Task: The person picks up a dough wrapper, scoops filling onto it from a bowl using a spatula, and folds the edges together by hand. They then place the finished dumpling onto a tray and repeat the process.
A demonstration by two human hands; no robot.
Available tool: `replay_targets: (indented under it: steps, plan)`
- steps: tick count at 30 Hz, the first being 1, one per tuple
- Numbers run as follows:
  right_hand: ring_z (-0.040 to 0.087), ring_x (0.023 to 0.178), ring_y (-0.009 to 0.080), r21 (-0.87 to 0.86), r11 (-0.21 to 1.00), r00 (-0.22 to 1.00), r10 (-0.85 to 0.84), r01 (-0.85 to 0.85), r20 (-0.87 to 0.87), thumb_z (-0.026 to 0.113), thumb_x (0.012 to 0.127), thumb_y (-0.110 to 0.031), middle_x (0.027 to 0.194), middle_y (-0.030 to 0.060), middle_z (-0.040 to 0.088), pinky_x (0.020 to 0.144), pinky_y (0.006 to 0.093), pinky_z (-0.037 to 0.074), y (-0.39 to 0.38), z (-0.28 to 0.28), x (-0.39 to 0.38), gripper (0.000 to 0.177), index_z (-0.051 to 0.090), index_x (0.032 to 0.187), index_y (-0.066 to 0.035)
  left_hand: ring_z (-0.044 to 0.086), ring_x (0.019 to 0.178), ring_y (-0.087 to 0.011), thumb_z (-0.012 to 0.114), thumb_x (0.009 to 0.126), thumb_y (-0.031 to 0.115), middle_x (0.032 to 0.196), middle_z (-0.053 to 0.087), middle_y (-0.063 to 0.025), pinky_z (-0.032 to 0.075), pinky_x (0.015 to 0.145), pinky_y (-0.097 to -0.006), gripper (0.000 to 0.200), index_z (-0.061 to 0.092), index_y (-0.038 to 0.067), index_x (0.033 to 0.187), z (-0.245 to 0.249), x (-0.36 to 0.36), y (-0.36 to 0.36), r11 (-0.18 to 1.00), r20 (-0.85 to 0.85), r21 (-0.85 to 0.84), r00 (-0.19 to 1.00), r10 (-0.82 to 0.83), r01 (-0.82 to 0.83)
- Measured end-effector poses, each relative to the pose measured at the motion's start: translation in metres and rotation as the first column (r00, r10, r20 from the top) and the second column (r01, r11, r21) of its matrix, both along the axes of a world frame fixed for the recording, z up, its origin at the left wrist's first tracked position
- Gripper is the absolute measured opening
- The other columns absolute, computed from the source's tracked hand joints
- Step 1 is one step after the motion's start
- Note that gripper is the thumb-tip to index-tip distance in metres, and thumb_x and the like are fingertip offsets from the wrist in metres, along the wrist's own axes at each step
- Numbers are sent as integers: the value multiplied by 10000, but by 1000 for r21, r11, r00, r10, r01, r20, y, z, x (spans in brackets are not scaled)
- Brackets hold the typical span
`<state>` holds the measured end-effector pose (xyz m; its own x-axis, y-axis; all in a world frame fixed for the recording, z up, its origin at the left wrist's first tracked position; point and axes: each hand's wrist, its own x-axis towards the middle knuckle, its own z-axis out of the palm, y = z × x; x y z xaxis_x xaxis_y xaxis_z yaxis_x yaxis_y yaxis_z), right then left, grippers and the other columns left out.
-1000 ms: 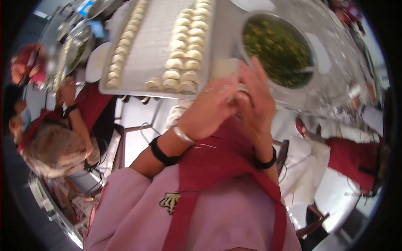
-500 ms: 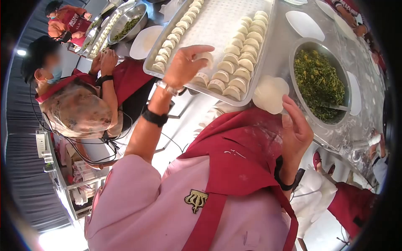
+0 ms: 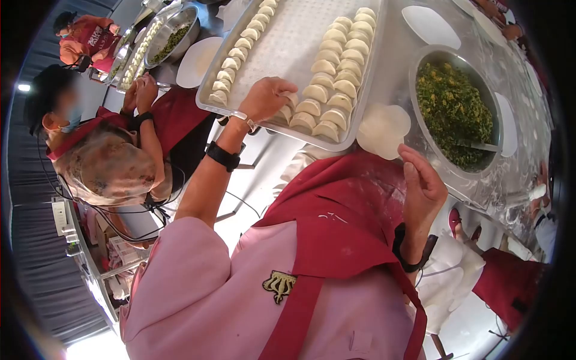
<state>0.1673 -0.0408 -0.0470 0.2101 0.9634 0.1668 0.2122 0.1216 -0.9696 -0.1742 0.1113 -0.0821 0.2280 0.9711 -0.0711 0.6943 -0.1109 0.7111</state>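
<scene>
- We see a pale, half-moon dough dumpling [image 3: 292, 99] at the near end of the large, rectangular metal tray [image 3: 282, 45], partly hidden behind our fingertips.
- Our left hand [image 3: 267, 99] reaches over the tray's near edge with fingers bent at that dumpling; we cannot tell whether they grip it or have let it go.
- Just beside it, we have two columns of pale, folded dumplings [image 3: 336, 69] along the tray's right side, set closely one behind another.
- A single row of smaller-looking, pale dumplings [image 3: 240, 53] lines the tray's left side, well apart from those columns.
- To the right of the tray, we see thin, round, off-white dough wrappers [image 3: 384, 129] overlapping on the grey, flour-dusted table [image 3: 393, 72].
- Our right hand [image 3: 425, 180] is near the wrappers, its fingers loosely curled, the thumb close to them, and we see nothing in its grasp.
- Beyond that hand, we have a round, stainless-steel bowl [image 3: 414, 90] of chopped green-and-yellow filling [image 3: 450, 111], with a metal utensil handle [image 3: 483, 146] lying in it.
- Farther up the table, we see a white, rounded-square plate [image 3: 431, 27].
- Below our hands, we wear a dark red apron [image 3: 342, 234] over a pink shirt [image 3: 186, 264].
- At our left, a masked co-worker [image 3: 114, 165] in a red apron holds both hands [image 3: 143, 95] together.
</scene>
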Motion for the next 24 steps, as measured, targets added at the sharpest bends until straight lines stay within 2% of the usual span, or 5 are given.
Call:
replay_targets:
  steps: [8,13,16,20,24]
  plan:
    - [667,1054,183,-21,1000,1000,-21,21,7,633,917,7,1108,112,727,931,294,499,0,-9,6,169,722,1061,3,657,845,-182,631,792,-7,947,694,-99,529,797,-292,279,728,4,1054,0,2,-2,993,-94,111,995,-27,37]
    - [674,1028,170,-70,997,998,-33,36,46,634,903,14,1100,104,730,915,279,503,-5,-6,15,172,725,1048,2,668,891,-314,647,782,20,1015,686,-173,522,796,-365,241,726,3,1009,-4,-1,-5,980,-71,163,993,-99,110]
    - [670,1009,155,-106,991,997,-83,83,4,635,909,9,1101,97,729,896,267,507,-11,-2,20,181,719,1069,7,657,999,-226,656,819,-14,1090,689,-128,514,850,-294,305,696,-2,1121,9,9,-13,916,-258,360,962,-85,178]
    - [658,1012,139,-128,985,993,-116,118,18,611,923,10,1109,102,723,877,251,502,-14,1,28,198,709,1093,24,663,1008,-329,657,798,-51,1094,680,-175,520,875,-359,314,683,4,1105,57,72,-46,880,115,473,993,-4,-51]
    - [661,1005,139,-129,986,994,-106,105,-2,625,916,10,1104,100,724,882,253,507,-13,0,28,195,710,1090,23,605,1057,-367,600,853,25,1126,654,-166,504,907,-414,255,637,-17,1101,47,143,-62,845,75,474,944,-320,248]
